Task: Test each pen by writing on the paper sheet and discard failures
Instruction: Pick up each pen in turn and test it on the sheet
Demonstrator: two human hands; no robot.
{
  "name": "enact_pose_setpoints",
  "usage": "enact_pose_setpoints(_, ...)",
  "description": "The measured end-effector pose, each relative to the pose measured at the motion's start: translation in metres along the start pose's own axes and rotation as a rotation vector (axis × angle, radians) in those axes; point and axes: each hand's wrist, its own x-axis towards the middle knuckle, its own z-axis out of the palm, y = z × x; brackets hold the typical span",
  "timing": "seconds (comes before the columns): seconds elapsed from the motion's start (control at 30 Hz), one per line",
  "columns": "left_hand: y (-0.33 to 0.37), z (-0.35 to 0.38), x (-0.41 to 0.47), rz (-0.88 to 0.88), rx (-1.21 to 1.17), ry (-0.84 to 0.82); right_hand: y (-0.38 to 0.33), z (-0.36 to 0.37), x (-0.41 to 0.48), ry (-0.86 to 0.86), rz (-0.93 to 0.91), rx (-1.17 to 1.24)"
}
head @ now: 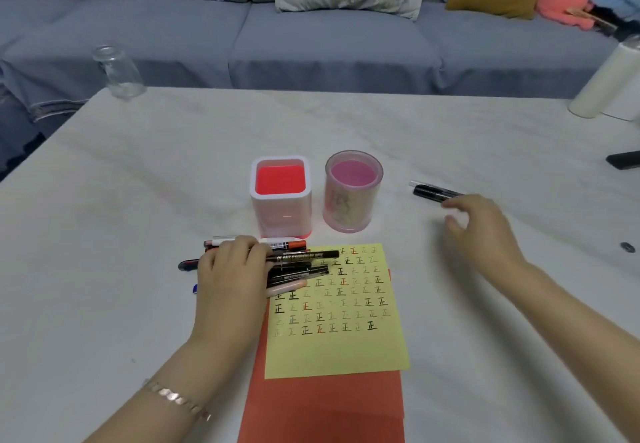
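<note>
My left hand (232, 276) lies on the pile of pens (298, 271) at the far left corner of the yellow paper sheet (346, 349). The fingers are curled over the pile and grip it, and the pen ends stick out to both sides, the right ends over the first rows of written marks. My right hand (485, 228) is over the white tablecloth (138, 200), well to the right of the paper, with its fingers apart and loosely bent, holding nothing. It is a little blurred. Just beyond the tips of these fingers lies a black pen (436, 192), almost touching the first finger, and a clear pen (420, 183) lies beside it on the far side. The paper sheet rests on a red sheet (322, 404) and carries rows of the same small sign in black, red and faint ink. Behind the paper stand a square holder (280, 214) with a red inside and a round pink holder (353, 207), near each other but not touching.
</note>
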Motion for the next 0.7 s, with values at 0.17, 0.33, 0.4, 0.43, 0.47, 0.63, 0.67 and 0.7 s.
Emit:
enact_pose_setpoints(0.17, -0.016, 0.013, -0.015, -0.007, 0.063, -0.031, 0.029, 0.018, 0.043, -0.117, 0.038, -0.476)
enact_pose_setpoints(0.33, -0.012, 0.009, -0.015, 0.012, 0.041, -0.061, 0.032, 0.024, 0.046, -0.160, 0.104, -0.565)
enact_pose_setpoints(0.4, -0.009, 0.008, -0.015, 0.014, 0.015, -0.048, 0.031, 0.022, 0.041, -0.184, 0.132, -0.549)
enact_pose_setpoints(0.43, -0.006, 0.009, -0.014, 0.015, -0.012, -0.058, 0.029, 0.019, 0.037, -0.199, 0.115, -0.554)
enact_pose_setpoints(0.47, -0.001, 0.009, -0.013, 0.029, -0.050, -0.059, 0.025, 0.016, 0.031, -0.220, 0.086, -0.545)
enact_pose_setpoints(0.63, 0.037, 0.000, -0.004, 0.278, -0.256, -0.009, -0.029, -0.020, -0.024, -0.304, -0.062, -0.043)
enact_pose_setpoints(0.67, 0.045, -0.002, -0.002, 0.346, -0.273, 0.001, -0.041, -0.028, -0.039, -0.339, -0.102, 0.044)
enact_pose_setpoints(0.7, 0.054, -0.003, -0.001, 0.410, -0.282, 0.011, -0.051, -0.035, -0.053, -0.374, -0.141, 0.091)
